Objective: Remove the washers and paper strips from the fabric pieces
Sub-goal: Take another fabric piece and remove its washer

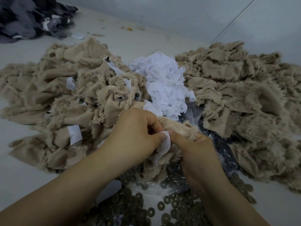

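Pulling a strip off a fabric piece

Nearest me lie loose washers (166,207); above them my left hand (135,136) pinches a paper strip (164,142) while my right hand (195,150) grips the fabric piece (177,126). Beyond sit the white strip heap (164,85), then tan piles left (68,98) and right (241,88).

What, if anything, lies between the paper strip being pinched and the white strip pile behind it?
Nothing visible blocks it. The left hand and right hand pinch the paper strip on the fabric piece; the white strip pile sits just beyond, across open space.
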Demonstrator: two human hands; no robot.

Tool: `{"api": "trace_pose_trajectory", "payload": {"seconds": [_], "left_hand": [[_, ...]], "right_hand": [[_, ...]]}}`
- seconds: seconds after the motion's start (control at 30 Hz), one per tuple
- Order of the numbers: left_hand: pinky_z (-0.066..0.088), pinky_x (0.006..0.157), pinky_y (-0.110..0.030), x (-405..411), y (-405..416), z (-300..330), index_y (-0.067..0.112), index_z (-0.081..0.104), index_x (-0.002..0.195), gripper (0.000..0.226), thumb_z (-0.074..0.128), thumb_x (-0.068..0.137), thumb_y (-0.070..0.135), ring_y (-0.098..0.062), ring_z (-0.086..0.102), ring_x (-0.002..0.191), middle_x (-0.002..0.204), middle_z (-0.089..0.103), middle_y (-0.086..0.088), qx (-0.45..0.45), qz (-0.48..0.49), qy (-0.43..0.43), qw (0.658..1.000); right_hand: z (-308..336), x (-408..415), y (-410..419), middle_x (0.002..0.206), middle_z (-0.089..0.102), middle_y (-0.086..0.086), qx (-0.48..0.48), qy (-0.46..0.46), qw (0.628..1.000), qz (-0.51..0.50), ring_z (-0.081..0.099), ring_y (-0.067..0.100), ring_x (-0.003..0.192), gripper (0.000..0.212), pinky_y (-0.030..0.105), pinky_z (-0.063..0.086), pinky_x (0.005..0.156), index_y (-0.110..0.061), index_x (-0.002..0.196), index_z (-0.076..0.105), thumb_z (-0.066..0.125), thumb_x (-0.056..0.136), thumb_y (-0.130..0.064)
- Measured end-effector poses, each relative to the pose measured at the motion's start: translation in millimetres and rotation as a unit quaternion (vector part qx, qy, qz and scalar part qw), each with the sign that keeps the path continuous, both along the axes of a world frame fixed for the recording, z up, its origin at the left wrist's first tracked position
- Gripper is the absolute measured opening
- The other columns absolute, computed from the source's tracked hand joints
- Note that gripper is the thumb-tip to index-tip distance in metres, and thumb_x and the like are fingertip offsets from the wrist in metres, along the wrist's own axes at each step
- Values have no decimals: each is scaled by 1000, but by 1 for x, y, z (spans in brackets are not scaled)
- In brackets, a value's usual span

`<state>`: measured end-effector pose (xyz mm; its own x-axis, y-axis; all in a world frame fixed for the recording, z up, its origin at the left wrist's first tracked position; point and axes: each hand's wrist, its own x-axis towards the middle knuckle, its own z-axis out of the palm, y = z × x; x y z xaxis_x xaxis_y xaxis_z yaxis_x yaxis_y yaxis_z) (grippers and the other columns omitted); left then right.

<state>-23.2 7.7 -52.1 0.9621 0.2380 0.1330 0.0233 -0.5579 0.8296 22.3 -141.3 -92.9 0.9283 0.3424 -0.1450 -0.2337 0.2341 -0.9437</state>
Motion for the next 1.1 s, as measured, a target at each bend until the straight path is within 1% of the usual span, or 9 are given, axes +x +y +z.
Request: {"api": "trace_pose_trajectory", "payload": {"seconds": [0.23,0.4,0.53,0.63,0.67,0.73,0.83,1.0,1.1], "left_hand": [[53,53,-24,1,-1,1,25,68,54,27,83,76,22,-5,63,53,57,66,15,6,24,6,1000],[54,53,-28,3,-2,0,24,69,56,24,80,76,18,-6,63,52,58,67,13,28,44,13,999],[56,54,-32,3,-1,-1,23,69,56,25,82,76,18,-9,64,49,54,67,9,-7,31,25,999],[59,53,-34,2,4,-1,17,72,60,18,84,74,12,-14,66,48,52,68,2,-61,4,37,997],[58,52,-33,2,6,-2,13,73,63,16,83,74,9,-17,66,48,53,68,-2,-93,-8,41,995],[56,51,-29,2,11,-2,6,74,67,12,79,77,4,-22,65,47,54,68,-10,-157,-25,43,986],[56,52,-32,1,11,-6,6,73,67,17,73,83,1,-25,63,48,55,67,-14,-193,-20,46,980],[53,49,-27,2,2,-14,17,68,60,25,75,83,9,-12,62,45,51,65,1,-75,18,19,997],[46,43,-21,2,-4,-17,19,66,60,24,75,82,13,-7,57,42,51,64,3,-17,38,-14,999]], "right_hand": [[-4,1,0,91,77,19,-13,-8,1000,6,76,33,86,9,34,62,71,-6,89,80,75,84,-11],[-5,0,0,99,77,17,-12,-31,999,35,75,33,95,28,43,61,83,-10,99,79,82,75,-24],[-9,2,-2,96,77,20,-24,-23,999,34,75,36,93,28,51,59,88,-8,93,80,81,73,-26],[-10,3,-2,93,74,27,-46,-32,998,13,71,48,90,31,60,58,84,1,89,77,82,76,-26],[-11,3,-2,90,74,28,-54,-40,998,3,70,50,87,29,60,59,79,3,86,76,81,78,-25],[-11,3,-2,86,76,23,-48,-49,998,-4,74,43,82,20,47,63,71,-1,83,77,79,82,-21],[-10,3,-2,85,77,20,-45,-53,998,-3,75,38,81,15,42,63,71,-4,83,78,76,85,-18],[-10,-1,-1,81,77,16,-58,-75,995,-10,76,31,76,12,35,62,65,-4,82,79,71,90,-10],[-9,-1,-1,81,77,14,-87,-102,991,-26,76,30,79,11,42,63,70,-3,85,79,71,89,-9]]}}
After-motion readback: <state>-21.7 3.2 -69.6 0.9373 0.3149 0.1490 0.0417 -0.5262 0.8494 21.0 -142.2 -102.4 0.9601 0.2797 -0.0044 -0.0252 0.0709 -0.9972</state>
